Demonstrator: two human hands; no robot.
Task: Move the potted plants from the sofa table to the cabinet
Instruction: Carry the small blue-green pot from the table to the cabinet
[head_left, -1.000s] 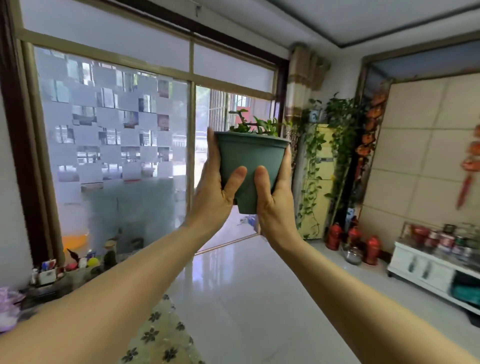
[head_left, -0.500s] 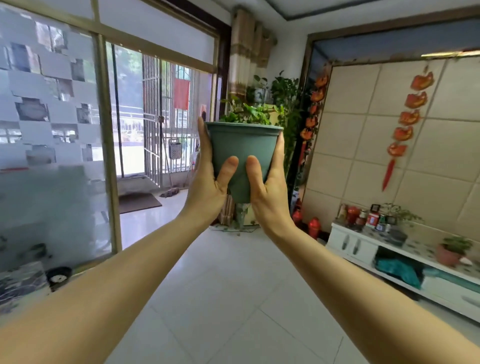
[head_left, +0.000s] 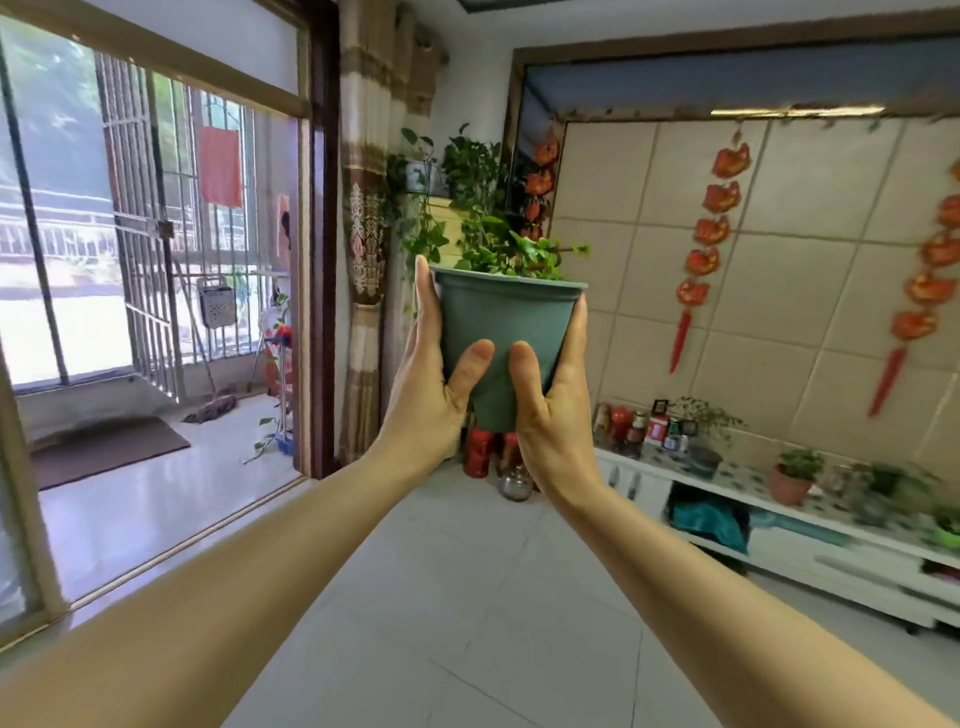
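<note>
A green pot (head_left: 506, 338) is held upright at arm's length, well above the floor (head_left: 467, 597), the left hand (head_left: 431, 384) and right hand (head_left: 556, 410) being clasped round its sides with thumbs pressed on its front. Beyond and to the right, a low white cabinet (head_left: 810, 525) is seen along the tiled wall, and several potted plants are already set on its top, among them a clay pot (head_left: 789, 483). The task is judged to be in mid-carry: this pot is not yet set down. The sofa table is out of view, so what remains there cannot be told.
</note>
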